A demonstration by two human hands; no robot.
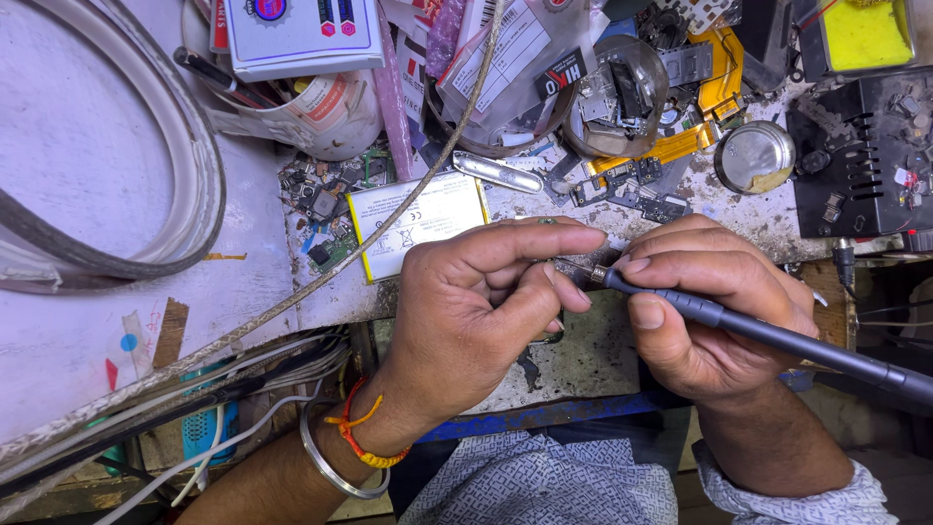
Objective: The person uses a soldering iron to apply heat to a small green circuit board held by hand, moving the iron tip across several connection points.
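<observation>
The right hand (714, 311) grips a dark iron (777, 335) like a pen, its tip meeting the left hand (481, 301), whose fingers curl shut around something small and hidden, steadying it over the bench (87, 321). A battery (418, 222) lies just beyond. A round tray (622, 102) holds loose phone parts.

Two hands (476, 311) (709, 311), one soldering iron (777, 340), one flat battery (418, 222).

The left hand (481, 306) covers whatever it holds. The pen tool (768, 335) tip hides behind its fingers, and the handle runs off the edge, right of that hand.
</observation>
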